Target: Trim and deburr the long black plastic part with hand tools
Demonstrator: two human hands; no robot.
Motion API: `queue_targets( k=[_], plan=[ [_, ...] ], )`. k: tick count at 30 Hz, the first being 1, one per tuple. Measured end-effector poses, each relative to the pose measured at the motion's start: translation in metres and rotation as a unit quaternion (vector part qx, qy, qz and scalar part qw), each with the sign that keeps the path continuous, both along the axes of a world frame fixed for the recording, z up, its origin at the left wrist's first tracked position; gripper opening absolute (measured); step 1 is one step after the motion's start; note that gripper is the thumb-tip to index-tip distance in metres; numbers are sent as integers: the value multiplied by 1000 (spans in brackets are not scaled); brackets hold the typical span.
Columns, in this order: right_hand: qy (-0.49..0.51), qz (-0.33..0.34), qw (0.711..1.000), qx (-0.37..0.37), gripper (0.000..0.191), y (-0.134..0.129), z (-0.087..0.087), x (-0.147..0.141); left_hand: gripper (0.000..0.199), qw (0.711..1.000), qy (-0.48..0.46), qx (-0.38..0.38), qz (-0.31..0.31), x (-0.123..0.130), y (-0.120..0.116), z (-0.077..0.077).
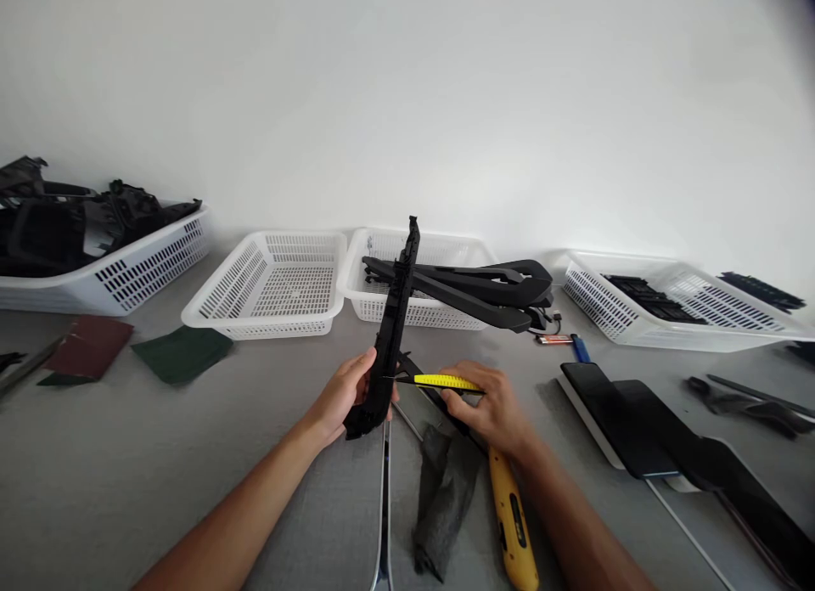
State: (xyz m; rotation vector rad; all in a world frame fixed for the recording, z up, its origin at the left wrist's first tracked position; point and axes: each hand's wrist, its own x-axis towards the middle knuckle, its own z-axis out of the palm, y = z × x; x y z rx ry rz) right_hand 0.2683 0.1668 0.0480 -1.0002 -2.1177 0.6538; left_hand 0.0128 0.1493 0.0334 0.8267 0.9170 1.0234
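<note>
Upright and slightly tilted, a long black plastic part (pixel 396 311) is held near its curved lower end by my left hand (pixel 344 396), whose fingers wrap round it. My right hand (pixel 487 404) grips a yellow tool (pixel 449 382) with a thin dark tip. That tip meets the part's edge just right of my left hand; the exact contact is too small to make out. Below my right hand lies a yellow-handled tool (pixel 513 523) on the grey table (pixel 159 472). A crumpled dark grey cloth (pixel 442 498) rests left of that handle.
Behind my hands, a white basket (pixel 420 312) bears long black parts (pixel 484 289). Another white basket (pixel 264 326) stands left of it. Baskets with black parts stand at far left (pixel 153 264) and right (pixel 675 340). Sanding sheets (pixel 184 351) lie left, a phone (pixel 615 417) right.
</note>
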Motion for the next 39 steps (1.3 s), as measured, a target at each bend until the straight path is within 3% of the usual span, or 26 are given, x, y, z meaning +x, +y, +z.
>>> queue_targets(
  k=[4, 9, 13, 28, 33, 39],
  plan=[
    [-1, 2, 1000, -4, 19, 1, 0, 1, 53, 1000, 4, -7, 15, 1, 0, 1],
    [14, -48, 999, 10, 20, 2, -2, 2, 53, 1000, -2, -4, -8, 3, -1, 0],
    [27, -46, 998, 37, 21, 1, -2, 0, 52, 1000, -11, -1, -27, 3, -3, -3],
    [19, -43, 997, 56, 17, 2, -2, 2, 72, 994, -32, -11, -106, 1, -2, -3],
    [15, -24, 997, 69, 18, 0, -2, 1, 69, 993, -40, -11, -107, 2, -1, -3],
    [37, -71, 996, 40, 22, 2, -4, -1, 68, 995, -32, -24, -94, 3, -2, -5]
  ],
)
